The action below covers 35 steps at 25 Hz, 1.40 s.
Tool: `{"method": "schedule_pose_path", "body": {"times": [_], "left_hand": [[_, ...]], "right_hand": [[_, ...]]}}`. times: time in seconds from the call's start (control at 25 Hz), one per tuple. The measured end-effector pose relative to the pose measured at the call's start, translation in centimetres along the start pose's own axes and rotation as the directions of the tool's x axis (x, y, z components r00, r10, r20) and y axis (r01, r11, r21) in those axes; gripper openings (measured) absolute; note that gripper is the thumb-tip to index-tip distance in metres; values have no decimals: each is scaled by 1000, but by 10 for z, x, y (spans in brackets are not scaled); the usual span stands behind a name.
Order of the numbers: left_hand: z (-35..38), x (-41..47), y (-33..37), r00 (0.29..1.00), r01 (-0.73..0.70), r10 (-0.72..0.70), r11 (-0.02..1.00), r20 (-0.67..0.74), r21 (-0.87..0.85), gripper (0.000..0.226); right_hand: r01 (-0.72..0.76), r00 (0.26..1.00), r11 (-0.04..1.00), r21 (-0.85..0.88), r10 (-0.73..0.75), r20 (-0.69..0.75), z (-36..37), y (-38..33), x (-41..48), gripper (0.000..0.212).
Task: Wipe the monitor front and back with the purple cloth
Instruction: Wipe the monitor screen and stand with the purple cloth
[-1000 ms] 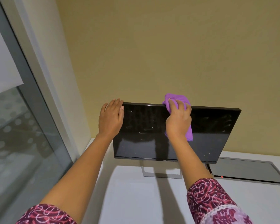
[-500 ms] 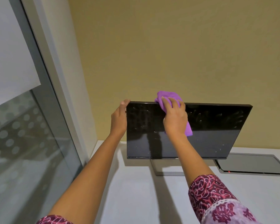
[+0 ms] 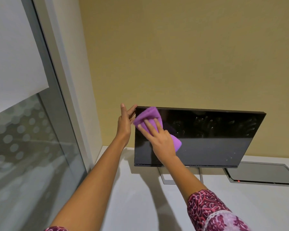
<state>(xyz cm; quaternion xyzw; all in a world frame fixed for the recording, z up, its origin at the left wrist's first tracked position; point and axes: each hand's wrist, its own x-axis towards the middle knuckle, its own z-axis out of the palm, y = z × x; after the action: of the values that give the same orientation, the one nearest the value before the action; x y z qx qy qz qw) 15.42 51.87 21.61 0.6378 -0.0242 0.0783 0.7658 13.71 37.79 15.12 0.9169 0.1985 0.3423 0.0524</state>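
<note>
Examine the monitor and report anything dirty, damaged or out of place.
Whitish smears mark the monitor at its upper right, away from the purple cloth that the right hand presses near the top left corner. Nothing looks damaged or spilled.

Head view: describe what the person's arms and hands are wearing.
The left hand and right hand are bare: no gloves, rings or watch show. Forearms are uncovered. The right sleeve is maroon with pink swirls, then a paler lilac floral panel past a lacy trim. A sliver of the left sleeve shows the same maroon print.
</note>
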Motion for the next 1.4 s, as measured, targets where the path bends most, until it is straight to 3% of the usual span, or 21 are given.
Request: {"method": "schedule_pose_path", "body": {"times": [0.12, 0.32, 0.44, 0.68, 0.8, 0.92, 1.08, 1.24, 1.32, 1.4], "left_hand": [[0, 2, -5, 1000, -16, 16, 1000, -5, -20, 67], [-6, 7, -6, 999, 29, -25, 991, 35, -133, 74], [-11, 10, -7, 998, 51, -44, 985, 45, -166, 78], [-4, 6, -8, 1000, -2, 0, 992, -14, -125, 74], [-1, 5, -9, 1000, -4, -1, 988, -27, -155, 73], [0, 3, -8, 999, -1, -5, 988, -39, -155, 70], [-1, 3, -10, 999, 1, -8, 993, -52, -121, 72], [2, 5, -10, 997, -9, 0, 993, -75, -114, 71], [4, 4, -10, 995, -29, 19, 994, -99, -106, 70], [5, 3, -12, 994, -40, 28, 992, -104, -120, 69]], "right_hand": [[191, 973, 978, -87, -177, 147, 5, 23, -26, 91], [-52, 996, 998, -23, 50, -73, -15, 27, 18, 84], [-21, 996, 1000, 6, 21, -85, -3, 9, 20, 83], [297, 933, 951, -84, -270, 239, 28, 17, -35, 102], [136, 990, 989, -53, -134, 54, 9, 22, -11, 91], [-35, 991, 999, 9, 36, -127, -11, 16, 27, 81], [36, 998, 999, -17, -37, -42, 7, 1, 19, 87], [286, 947, 952, -110, -263, 186, 23, 14, -24, 95], [257, 960, 960, -114, -239, 145, 20, 26, -28, 94], [83, 996, 997, -7, -83, -23, 13, 23, -20, 85]]}}
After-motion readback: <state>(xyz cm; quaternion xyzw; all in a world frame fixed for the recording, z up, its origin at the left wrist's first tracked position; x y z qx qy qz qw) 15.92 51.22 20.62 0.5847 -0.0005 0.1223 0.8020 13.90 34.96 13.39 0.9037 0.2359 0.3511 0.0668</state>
